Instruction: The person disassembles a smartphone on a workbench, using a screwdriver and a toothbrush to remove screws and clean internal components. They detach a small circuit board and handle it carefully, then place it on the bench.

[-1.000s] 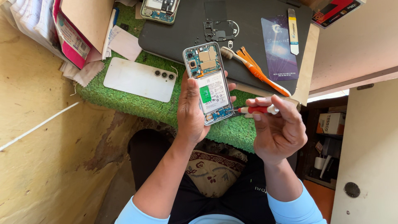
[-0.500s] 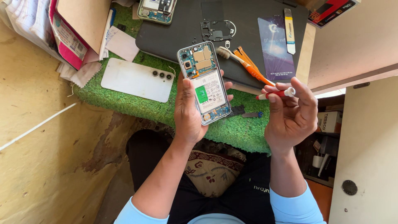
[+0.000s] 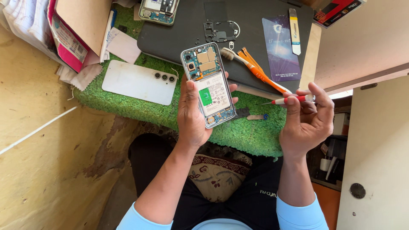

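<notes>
The left hand (image 3: 194,115) is cradling the opened phone (image 3: 207,84) upright over the green mat (image 3: 238,132), fingers wrapped round its edges, board and battery facing up. The right hand (image 3: 309,121) is pinching a small red-and-white screwdriver (image 3: 287,100) between thumb and fingertips, tip pointing toward the phone but well apart from it. To do this step well, I judge the left hand should be bracing the frame firmly while the driver is coming in square to the screw head (a slanted tip would likely be slipping onto the board). The white back cover (image 3: 138,81) is lying on the mat to the left, and a toothbrush (image 3: 251,70) with orange pry tools is resting on the dark pad (image 3: 183,34) beyond, beside a black bracket (image 3: 219,30).
</notes>
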Demonstrator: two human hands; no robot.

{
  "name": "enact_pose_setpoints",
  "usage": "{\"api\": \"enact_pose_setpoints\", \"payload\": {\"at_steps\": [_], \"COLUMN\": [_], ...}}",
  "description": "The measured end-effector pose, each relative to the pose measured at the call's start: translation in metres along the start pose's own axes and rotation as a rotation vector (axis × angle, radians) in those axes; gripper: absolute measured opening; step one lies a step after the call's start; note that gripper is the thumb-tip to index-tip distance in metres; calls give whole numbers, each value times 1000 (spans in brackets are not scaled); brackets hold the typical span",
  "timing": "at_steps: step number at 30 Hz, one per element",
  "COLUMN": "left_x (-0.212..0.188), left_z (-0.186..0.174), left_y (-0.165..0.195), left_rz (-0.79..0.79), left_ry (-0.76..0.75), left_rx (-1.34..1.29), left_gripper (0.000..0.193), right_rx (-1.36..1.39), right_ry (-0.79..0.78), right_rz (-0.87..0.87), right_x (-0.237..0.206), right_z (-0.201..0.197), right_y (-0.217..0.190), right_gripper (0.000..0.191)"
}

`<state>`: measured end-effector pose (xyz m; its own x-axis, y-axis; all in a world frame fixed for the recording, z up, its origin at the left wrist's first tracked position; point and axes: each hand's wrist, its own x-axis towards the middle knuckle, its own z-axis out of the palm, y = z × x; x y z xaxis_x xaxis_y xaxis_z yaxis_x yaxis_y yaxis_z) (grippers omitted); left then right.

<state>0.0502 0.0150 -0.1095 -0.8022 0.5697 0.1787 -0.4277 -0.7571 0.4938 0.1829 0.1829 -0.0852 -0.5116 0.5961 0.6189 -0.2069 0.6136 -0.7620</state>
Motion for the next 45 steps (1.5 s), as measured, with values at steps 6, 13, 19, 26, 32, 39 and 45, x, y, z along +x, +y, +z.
{"api": "enact_pose_setpoints", "payload": {"at_steps": [6, 13, 19, 26, 32, 39, 45], "left_x": [0, 1, 1, 2, 2, 0, -1], "left_z": [2, 4, 5, 3, 4, 6, 3], "left_y": [2, 4, 4, 4, 7, 11, 13], "left_rz": [1, -8, -5, -10, -7, -12, -9], "left_ry": [-3, 4, -3, -10, -9, -3, -9], "left_rx": [13, -3, 15, -20, 1, 23, 17], "left_gripper": [47, 47, 46, 44, 45, 47, 46], "right_rx": [53, -71, -27, 73, 54, 11, 45], "right_ry": [-21, -248, -350, -266, -273, -296, -285], "right_rz": [48, -96, -13, 76, 65, 53, 83], "right_x": [5, 5, -4, -8, -7, -6, -10], "right_z": [-3, 0, -10, -11, -7, -9, -11], "right_y": [-8, -9, -8, -2, -7, -12, -10], "right_gripper": [30, 58, 90, 90, 90, 108, 113]}}
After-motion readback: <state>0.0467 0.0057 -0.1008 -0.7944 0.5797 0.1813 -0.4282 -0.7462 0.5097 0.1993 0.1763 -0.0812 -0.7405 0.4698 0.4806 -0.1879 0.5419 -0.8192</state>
